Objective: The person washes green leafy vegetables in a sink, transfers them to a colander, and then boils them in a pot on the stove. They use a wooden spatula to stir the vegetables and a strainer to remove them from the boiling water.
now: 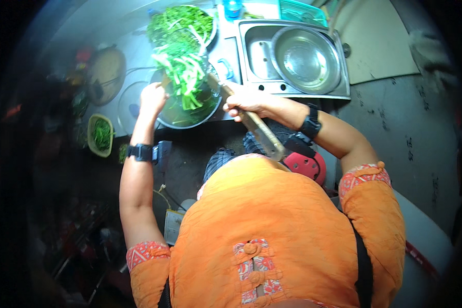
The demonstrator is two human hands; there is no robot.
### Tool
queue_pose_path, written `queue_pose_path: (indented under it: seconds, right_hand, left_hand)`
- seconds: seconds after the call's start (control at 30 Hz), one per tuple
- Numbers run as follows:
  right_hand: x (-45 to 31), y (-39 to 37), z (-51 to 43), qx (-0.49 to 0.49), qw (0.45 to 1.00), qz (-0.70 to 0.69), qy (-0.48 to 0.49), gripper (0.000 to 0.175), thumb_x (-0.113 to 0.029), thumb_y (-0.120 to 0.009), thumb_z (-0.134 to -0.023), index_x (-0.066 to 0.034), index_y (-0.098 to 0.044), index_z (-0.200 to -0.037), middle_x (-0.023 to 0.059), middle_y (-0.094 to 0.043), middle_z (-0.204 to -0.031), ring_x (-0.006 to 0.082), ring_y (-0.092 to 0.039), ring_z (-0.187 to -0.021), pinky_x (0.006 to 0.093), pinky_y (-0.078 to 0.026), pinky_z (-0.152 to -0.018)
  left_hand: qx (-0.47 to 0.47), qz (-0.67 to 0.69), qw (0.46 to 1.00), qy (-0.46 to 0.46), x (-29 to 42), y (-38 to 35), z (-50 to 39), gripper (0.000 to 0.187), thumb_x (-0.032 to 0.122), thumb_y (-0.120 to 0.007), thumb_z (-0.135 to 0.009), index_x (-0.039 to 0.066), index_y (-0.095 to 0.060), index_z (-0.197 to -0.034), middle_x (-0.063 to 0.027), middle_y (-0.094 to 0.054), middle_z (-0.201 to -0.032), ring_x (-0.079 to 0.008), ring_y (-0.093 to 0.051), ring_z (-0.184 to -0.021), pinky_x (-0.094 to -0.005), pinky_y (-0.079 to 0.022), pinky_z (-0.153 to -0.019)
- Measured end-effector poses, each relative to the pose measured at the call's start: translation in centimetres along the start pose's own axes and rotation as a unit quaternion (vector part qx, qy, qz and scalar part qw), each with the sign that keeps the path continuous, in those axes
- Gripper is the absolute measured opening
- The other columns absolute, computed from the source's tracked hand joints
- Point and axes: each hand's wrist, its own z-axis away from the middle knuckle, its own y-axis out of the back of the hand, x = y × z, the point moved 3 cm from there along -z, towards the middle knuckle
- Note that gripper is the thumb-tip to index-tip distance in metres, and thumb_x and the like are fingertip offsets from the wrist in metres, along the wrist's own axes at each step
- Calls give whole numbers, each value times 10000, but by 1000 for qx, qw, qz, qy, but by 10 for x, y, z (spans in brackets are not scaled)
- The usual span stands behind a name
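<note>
My right hand (246, 102) is closed around a long bamboo or wooden handle (260, 129), which slants from near my waist up to the pot. Wire mesh (190, 38) shows beyond the handle's far end; greens hide how they join. A bunch of leafy greens with pale stalks (183, 69) hangs above the round metal pot (184, 126), which holds greenish liquid. At the pot's left rim my left hand (153, 101) is a fist around a narrow brown stick-like piece (165, 80), mostly hidden. Behind the pot, a large bowl heaped with leafy greens (163, 23) stands on the counter.
Right of the pot, a steel sink (254, 57) holds a wide metal basin (306, 59). A round wooden board (107, 75) and a small basket of chopped greens (101, 133) are at left. A transparent lid (129, 102) lies beside the pot. A red stool (306, 167) stands low at right.
</note>
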Motion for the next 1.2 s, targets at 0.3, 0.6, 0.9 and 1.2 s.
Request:
queue_pose_path:
  seconds: [0.3,0.6,0.9,1.2]
  right_hand:
    - [16,1,20,-28,986,-163,5,356,7,-437,-743,-61,-318,-1071,87,-459,-733,111,-479,-538,243,-460,-462]
    - [15,16,82,34,959,-247,137,642,44,-429,-773,-165,-176,-1326,97,-470,-867,89,-443,-568,241,-433,-510]
    - [7,102,170,207,915,-234,254,470,9,-414,-745,-76,-318,-1197,87,-462,-838,80,-436,-572,229,-431,-486]
    - [49,238,158,357,881,-205,233,245,8,-435,-729,-35,-362,-959,93,-469,-744,121,-487,-536,278,-457,-479]
  left_hand:
    - [-15,-17,999,46,41,16,-1,347,158,-398,-756,-37,-587,-972,-223,-601,-878,-334,-573,-874,-385,-426,-812]
    - [-1,-2,979,-203,124,22,-45,302,120,-393,-806,15,-586,-1012,-117,-610,-643,-213,-611,-610,-319,-465,-630]
    - [-85,144,954,-248,277,-59,-107,291,97,-407,-814,9,-575,-1035,-79,-640,-676,-201,-626,-659,-304,-479,-666]
    - [-69,202,961,-177,266,-128,-126,313,147,-411,-848,0,-537,-1095,-83,-645,-695,-185,-625,-727,-290,-455,-723]
